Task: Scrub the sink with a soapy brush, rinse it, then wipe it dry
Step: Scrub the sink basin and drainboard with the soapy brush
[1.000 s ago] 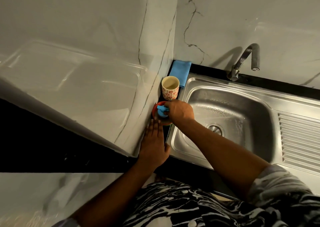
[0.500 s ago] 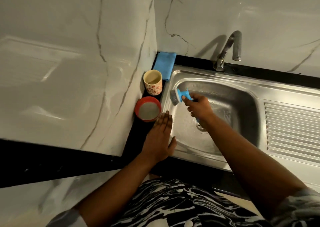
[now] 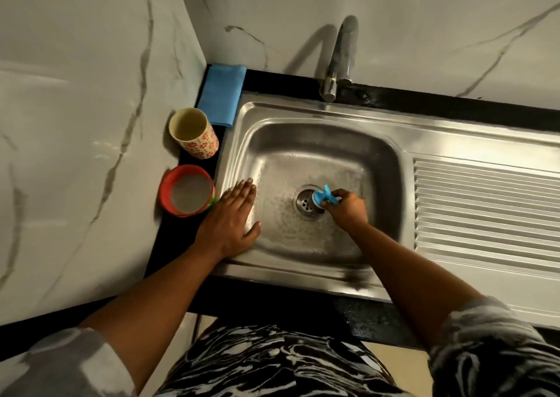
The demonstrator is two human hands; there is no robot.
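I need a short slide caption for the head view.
Right hand holds a blue brush at the drain; left hand rests flat on the left edge of the sink.

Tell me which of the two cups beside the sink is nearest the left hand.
The red round cup, right beside the left hand; the cream flower-patterned cup stands farther back, by the blue cloth.

brush (image 3: 320, 198) bristles hidden beneath its head, drainboard (image 3: 485, 208) cut off right, tap (image 3: 339, 60) blurred
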